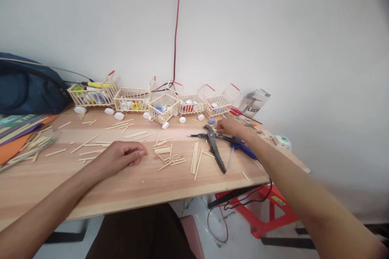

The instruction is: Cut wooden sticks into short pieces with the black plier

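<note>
Closest to me, the right forearm sweeps in from the corner, with a dark-clad lap below. Out at its end, my right hand is down near the blue cap, fingers curled; whether they pinch anything, I can't tell. My left hand rests loosely curled, thumb against the fingers, nothing visible in it. Just beside it lie the wooden sticks, scattered across the surface, more of them to either side. They look feather-light and stiff, dry rather than slippery, and I'd guess they snap if bent; I'd take one mid-length between thumb and fingertip. The cutter looks heavier, best held by its handles, with the blue glue gun beside it. The surface is pale, striped wood; stick carts line its back, against a plain white wall. Below right, there's a red stool.
</note>
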### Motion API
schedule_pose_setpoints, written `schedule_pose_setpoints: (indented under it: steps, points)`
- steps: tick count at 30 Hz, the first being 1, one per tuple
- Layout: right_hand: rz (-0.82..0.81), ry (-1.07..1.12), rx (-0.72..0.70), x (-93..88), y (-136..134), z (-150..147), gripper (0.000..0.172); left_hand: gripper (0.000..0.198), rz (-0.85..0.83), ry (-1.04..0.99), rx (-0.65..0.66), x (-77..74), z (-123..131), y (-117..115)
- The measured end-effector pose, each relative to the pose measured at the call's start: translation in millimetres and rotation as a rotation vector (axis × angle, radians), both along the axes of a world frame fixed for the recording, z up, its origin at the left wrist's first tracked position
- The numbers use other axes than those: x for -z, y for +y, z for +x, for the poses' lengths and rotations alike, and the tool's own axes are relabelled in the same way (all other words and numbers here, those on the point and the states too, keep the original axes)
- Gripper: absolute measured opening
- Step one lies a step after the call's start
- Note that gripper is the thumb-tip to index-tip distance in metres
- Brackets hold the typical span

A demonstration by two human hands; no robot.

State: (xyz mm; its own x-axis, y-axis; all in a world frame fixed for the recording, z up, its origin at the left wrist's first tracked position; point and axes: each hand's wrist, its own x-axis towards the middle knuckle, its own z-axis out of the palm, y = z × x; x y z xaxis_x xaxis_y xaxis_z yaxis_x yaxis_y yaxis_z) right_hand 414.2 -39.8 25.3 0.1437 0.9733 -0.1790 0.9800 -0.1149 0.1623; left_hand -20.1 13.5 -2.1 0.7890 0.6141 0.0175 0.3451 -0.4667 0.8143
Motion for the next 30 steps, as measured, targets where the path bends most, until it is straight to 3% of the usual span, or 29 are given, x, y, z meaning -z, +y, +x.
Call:
schedule_pose_setpoints:
  steps: [11, 18, 24, 25, 30]
  points:
    - [-0.088, -0.03, -0.045, -23.9, -9.0, -18.2, 0.014, 0.04, -0.01, 0.009, -0.012, -2.0, -0.2, -1.1]
    - [-0.059, 0.005, -0.012, -36.9, -15.1, 1.3, 0.013, 0.038, -0.011, 0.003, 0.004, -1.6, 0.6, -0.5]
    - [0.034, 0.112, 0.017, -64.2, -39.6, 5.3, 0.007, 0.036, 0.03, -0.036, -0.046, 0.0, -0.2, -1.0]
    - [0.05, 0.162, 0.003, -68.0, -43.7, -1.5, 0.011, 0.034, 0.038, -0.051, -0.08, 0.1, 0.1, -0.6]
    - [0.124, 0.911, -0.103, -69.4, -50.8, -75.6, 0.026, 0.038, -0.077, -0.172, -0.289, -10.5, 5.5, 0.7]
